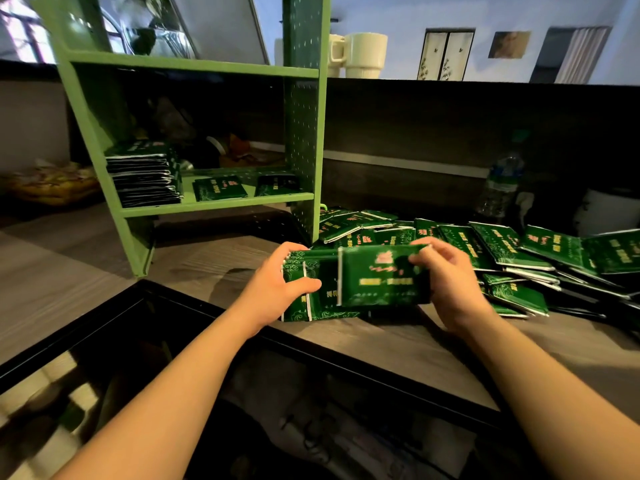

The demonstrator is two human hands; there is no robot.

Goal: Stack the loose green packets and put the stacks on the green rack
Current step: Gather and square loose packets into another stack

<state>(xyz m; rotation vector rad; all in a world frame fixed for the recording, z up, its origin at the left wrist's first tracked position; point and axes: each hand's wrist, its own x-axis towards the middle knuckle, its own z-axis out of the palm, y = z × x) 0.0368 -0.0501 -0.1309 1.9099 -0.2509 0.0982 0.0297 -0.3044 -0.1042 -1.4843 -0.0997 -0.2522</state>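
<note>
My left hand (277, 289) grips a small stack of green packets (320, 299) on the wooden counter, thumb across the top. My right hand (446, 282) pinches one green packet (377, 277) and holds it over the right part of that stack. Loose green packets (502, 251) lie heaped on the counter to the right. The green rack (214, 206) stands at the left rear. Its lower shelf carries a tall pile of packets (143, 178) at the left and two flat packets (220, 188) beside it.
A dark glass panel (207, 393) takes up the counter's near part under my forearms. A plastic water bottle (500, 185) stands behind the heap at the right. Cream mugs (360, 55) sit on the ledge behind the rack. A yellow bag (52, 183) lies far left.
</note>
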